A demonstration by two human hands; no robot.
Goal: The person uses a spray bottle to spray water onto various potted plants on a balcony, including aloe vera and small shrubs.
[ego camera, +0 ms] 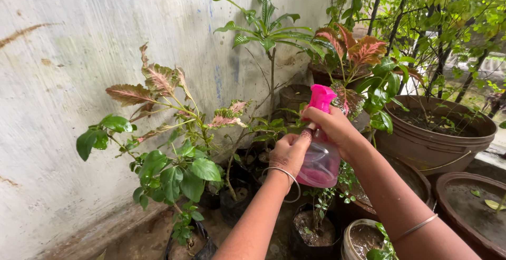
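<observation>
Head view puts both of my hands at the middle of the frame, closed together around a pink spray bottle [320,157] held up in the air above the pots. My right hand [333,127] is wrapped around the neck just under the bright pink nozzle head, which points away toward the white wall [63,81], and my left hand [288,153] is curled shut against the clear pinkish body of the bottle from the left side; a thin silver bangle [289,178] hangs at that wrist. Just past the nozzle stands a tall green plant [266,31] with long narrow leaves, its thin stem rising near the wall. To the left, a bushy plant with pink and green leaves [168,133] spreads wide out of a small black bag pot [200,247], well apart from the bottle. To the right, reddish leaves [361,49] and glossy green ones crowd close to my right hand, nearly brushing the nozzle. A large brown bucket pot [432,144] filled with dark soil sits behind my right forearm, and a shallow brown pot [469,207] lies at the lower right. Under the bottle I see small pots with seedlings, partly hidden by my arms.
</observation>
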